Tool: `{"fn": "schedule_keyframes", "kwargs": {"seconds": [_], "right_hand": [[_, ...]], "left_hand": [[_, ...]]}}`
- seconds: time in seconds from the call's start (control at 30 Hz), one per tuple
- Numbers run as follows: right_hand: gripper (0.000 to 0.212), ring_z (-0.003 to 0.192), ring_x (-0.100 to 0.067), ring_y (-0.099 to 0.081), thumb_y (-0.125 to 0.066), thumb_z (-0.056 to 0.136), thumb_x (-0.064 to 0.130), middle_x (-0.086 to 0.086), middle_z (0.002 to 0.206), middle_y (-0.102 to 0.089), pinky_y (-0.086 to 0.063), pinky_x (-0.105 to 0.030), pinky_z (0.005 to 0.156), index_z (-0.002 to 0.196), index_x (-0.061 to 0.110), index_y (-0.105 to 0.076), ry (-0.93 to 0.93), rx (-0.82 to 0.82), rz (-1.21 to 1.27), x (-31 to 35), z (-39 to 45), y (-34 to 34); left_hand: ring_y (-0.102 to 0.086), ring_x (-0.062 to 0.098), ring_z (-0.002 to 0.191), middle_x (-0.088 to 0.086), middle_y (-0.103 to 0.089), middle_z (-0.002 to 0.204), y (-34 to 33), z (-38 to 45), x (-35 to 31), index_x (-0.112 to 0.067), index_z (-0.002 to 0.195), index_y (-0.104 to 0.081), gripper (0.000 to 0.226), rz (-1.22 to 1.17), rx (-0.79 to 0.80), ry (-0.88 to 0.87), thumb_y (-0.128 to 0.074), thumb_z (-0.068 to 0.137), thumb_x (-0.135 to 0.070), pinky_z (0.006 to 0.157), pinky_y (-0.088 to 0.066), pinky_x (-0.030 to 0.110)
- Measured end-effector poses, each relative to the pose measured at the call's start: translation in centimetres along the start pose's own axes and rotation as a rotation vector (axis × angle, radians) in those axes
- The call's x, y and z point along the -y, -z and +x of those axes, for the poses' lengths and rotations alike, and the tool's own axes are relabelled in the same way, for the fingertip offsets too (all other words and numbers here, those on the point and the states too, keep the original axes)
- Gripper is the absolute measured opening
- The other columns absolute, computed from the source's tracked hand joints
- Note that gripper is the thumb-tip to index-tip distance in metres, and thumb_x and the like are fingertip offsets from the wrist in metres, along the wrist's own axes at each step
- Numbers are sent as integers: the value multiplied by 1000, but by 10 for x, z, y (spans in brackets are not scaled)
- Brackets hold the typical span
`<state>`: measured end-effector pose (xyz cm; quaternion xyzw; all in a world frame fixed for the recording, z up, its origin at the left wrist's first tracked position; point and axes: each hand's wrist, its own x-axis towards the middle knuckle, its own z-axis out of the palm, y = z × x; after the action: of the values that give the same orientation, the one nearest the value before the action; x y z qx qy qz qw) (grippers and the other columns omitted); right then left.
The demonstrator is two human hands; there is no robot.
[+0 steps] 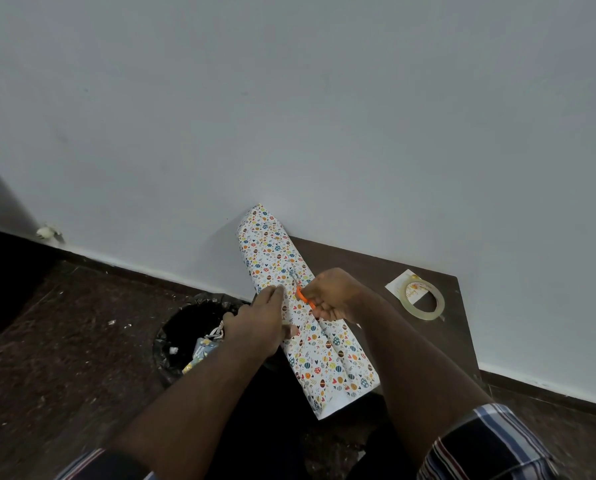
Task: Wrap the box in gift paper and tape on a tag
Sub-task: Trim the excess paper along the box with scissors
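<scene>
Against a white wall, a dark table (376, 268) holds the wrapped box (275, 251). The left hand (258, 323) presses flat on it; at three o'clock, the right hand (331, 296) grips orange scissors (303, 296).

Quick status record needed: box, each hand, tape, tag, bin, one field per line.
box: paper-covered box lies on the dark table, far end against the wall
left hand: left hand presses flat on the paper by the seam
right hand: right hand grips an orange tool
tape: tape roll on table, right
tag: tag under the roll
bin: bin on floor, left
</scene>
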<state>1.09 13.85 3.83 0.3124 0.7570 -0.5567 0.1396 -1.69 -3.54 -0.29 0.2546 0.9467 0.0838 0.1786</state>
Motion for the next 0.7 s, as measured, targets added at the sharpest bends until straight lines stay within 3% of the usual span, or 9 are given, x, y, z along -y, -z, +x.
{"fn": "schedule_keyframes", "kwargs": {"seconds": [0.27,0.4,0.6,0.7], "right_hand": [[17,45,-14,-53,-70,93,11,-8,59,-55,-45,-21,44,93,-5,-66,-9,13,8,1,-2,1],[30,47,-16,-52,-68,93,8,-13,62,-58,-43,-26,49,108,-17,-65,-6,-7,-23,-1,1,2],[16,48,-15,-51,-69,92,9,-10,63,-56,-44,-24,50,98,-6,-67,-16,10,14,3,0,1],[24,49,-15,-52,-70,91,10,-11,66,-57,-47,-21,48,104,-11,-69,-7,-1,7,5,2,0]], "left_hand": [[-29,39,148,-10,4,171,14,17,3,-39,161,-1,111,30,118,18,-68,80,-72,112,-28,63],[-27,41,148,-7,2,170,18,20,-1,-39,161,-1,114,47,143,26,-71,77,-72,112,-28,63],[-28,41,148,-6,1,171,20,20,-3,-39,161,-1,114,64,150,24,-72,78,-71,111,-28,64],[-27,41,148,-6,1,171,21,19,-3,-39,161,-2,113,62,153,22,-71,78,-71,112,-28,64]]}}
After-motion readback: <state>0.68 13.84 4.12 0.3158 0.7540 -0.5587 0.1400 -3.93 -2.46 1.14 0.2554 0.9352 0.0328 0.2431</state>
